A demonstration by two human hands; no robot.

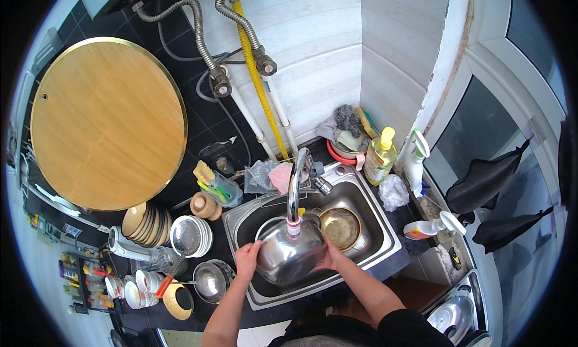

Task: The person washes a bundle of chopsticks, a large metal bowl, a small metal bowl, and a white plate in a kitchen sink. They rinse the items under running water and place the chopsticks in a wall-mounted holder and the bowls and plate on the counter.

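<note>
Over the sink (388, 250) I hold a shiny stainless-steel basin (283, 256), tilted so its smooth outer surface faces up. My left hand (247, 259) is closed on its left edge, thumb toward the top. On the opposite side my right hand (329, 255) grips the basin, its fingers partly hidden beneath it. The chrome faucet (295, 187) arches down, its spout end right above the metal. Whether water is running I cannot tell. A brass-toned round pan (342, 229) lies in the sink's right part. Behind the basin, the rim of a pale bowl (264, 228) shows partly.
Left of the sink stand stacked plates (189, 237), bowls (144, 223), cups (138, 293) and a ladle (211, 279). A large round wooden board (108, 124) leans behind them. To the right are a yellow-capped soap bottle (380, 157), spray bottles (415, 166) and a plastic bag (394, 192).
</note>
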